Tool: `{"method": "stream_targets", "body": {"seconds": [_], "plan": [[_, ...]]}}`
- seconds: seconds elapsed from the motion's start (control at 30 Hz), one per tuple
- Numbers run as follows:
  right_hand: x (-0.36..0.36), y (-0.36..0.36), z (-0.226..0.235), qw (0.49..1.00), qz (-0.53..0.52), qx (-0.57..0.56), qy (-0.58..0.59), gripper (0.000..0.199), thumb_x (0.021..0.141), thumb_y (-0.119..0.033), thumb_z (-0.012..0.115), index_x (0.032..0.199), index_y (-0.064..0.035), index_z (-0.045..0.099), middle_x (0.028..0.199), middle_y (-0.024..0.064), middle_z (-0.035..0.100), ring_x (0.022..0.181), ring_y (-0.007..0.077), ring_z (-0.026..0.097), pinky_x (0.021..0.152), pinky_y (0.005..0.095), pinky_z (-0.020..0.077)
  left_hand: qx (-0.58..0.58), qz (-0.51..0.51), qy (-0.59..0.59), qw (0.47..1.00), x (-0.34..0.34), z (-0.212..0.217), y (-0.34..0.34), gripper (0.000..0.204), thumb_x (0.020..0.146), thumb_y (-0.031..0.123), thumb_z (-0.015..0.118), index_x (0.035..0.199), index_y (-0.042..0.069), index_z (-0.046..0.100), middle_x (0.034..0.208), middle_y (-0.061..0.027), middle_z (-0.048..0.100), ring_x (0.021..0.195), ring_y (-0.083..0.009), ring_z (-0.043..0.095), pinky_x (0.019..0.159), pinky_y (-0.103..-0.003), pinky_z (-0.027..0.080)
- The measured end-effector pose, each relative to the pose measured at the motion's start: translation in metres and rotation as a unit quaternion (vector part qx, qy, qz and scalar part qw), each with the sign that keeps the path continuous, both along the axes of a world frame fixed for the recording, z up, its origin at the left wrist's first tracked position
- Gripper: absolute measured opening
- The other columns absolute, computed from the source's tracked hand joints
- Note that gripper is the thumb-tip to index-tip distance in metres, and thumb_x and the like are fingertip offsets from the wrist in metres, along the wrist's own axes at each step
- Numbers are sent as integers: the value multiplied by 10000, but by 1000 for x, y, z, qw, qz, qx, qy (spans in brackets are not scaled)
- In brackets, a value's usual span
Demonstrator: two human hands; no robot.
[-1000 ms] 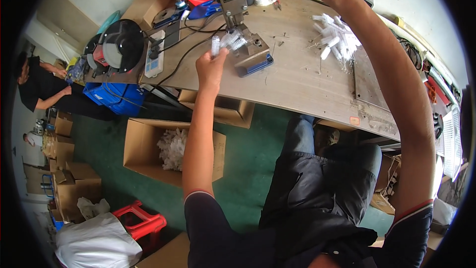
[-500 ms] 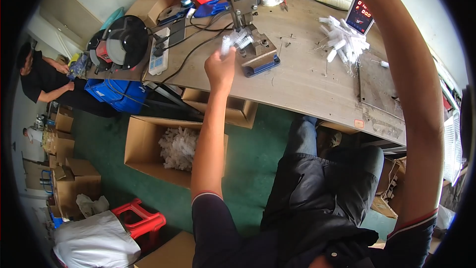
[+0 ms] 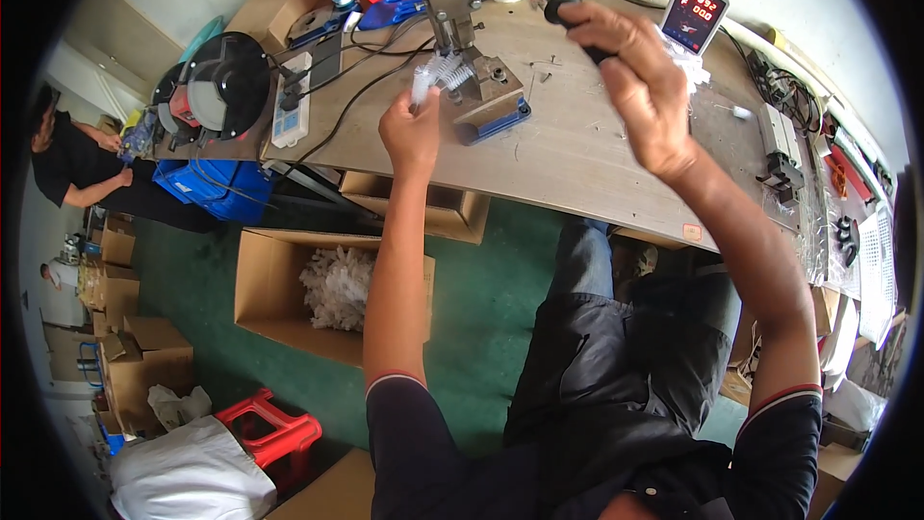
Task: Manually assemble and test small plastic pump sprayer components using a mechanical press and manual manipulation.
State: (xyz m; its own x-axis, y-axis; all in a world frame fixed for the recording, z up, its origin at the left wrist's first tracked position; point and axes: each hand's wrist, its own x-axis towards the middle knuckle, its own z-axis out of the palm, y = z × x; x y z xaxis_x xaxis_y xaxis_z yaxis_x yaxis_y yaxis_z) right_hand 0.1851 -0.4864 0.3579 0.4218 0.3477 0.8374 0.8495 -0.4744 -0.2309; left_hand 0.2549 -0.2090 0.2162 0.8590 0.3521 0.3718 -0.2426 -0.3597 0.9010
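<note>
1. Head view: the left hand (image 3: 412,130) pinches a white bristly part (image 3: 423,82) and holds it up against the press (image 3: 462,0), just beyond its fingertips.
2. The right hand (image 3: 643,87) is wrapped tight around the black lever (image 3: 553,2), which slants up from that hand toward the press head.
3. Beyond the right hand a counter (image 3: 695,10) stands on the table (image 3: 577,149).
4. Below the left forearm, on the floor, a box (image 3: 274,279) holds white parts.

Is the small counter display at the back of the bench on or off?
On: the counter display shows lit red digits on its dark screen, standing on the workbench beyond the right hand.
</note>
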Motion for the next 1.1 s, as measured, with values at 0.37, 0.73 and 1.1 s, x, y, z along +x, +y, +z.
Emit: {"method": "stream_targets", "body": {"seconds": [0.37,0.73,1.1], "plan": [[8,23,-76,976,80,164,121,302,943,-6,506,1198,29,663,1397,215,595,1273,332,611,1042,376,496,8,-27,0,1000,4,-1,10,260,948,205,728,817,-10,660,630,31,496,624,-71,404,565,-282,383],[24,29,-115,985,26,148,79,340,889,62,540,1179,-52,675,1515,193,515,1321,387,580,1006,407,545,34,-4,13,999,9,1,11,243,973,214,716,946,-27,701,699,50,528,663,-59,422,596,-281,389],[-11,10,-52,991,16,110,72,240,923,-49,573,1132,-75,689,1481,165,561,1028,367,724,848,403,609,197,53,-43,978,-3,8,17,299,972,290,690,929,-5,662,774,-164,635,722,-360,606,692,-442,465]]}}
